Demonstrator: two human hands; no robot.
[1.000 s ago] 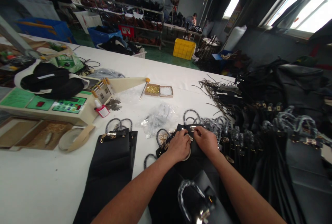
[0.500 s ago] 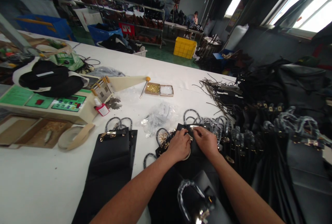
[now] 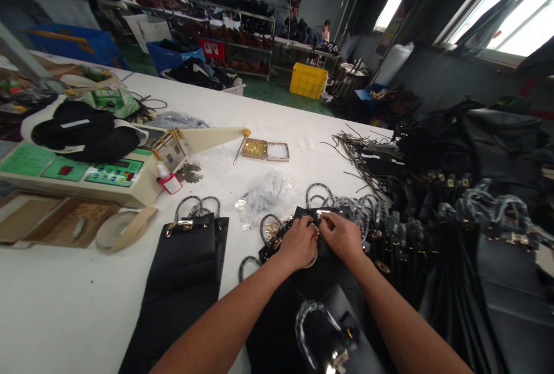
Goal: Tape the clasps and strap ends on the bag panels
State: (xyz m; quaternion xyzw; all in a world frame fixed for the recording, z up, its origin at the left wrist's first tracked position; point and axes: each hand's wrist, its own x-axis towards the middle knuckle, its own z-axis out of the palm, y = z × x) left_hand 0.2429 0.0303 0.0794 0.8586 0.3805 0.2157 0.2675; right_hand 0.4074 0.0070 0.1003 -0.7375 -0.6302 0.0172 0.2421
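My left hand (image 3: 299, 242) and my right hand (image 3: 341, 235) meet over the top edge of a black leather bag panel (image 3: 320, 273) lying on the white table (image 3: 64, 305). Both hands have their fingers pinched together around a small gold metal fitting (image 3: 317, 228) on that panel. Plastic-wrapped handles (image 3: 341, 201) curl just beyond my fingers. A second black panel with a gold clasp (image 3: 186, 258) lies flat to the left, untouched. Another wrapped handle (image 3: 318, 328) sits between my forearms.
A cream machine with a green control panel (image 3: 99, 175) stands at the left. A small box of gold hardware (image 3: 265, 150) and a screwdriver (image 3: 240, 146) lie further back. Stacked black bag parts (image 3: 467, 229) fill the right side. A person sits far off by a yellow crate (image 3: 307, 81).
My hands stay on the same bag panel; the right fingers have shifted slightly left toward the fitting. Nothing else has moved.
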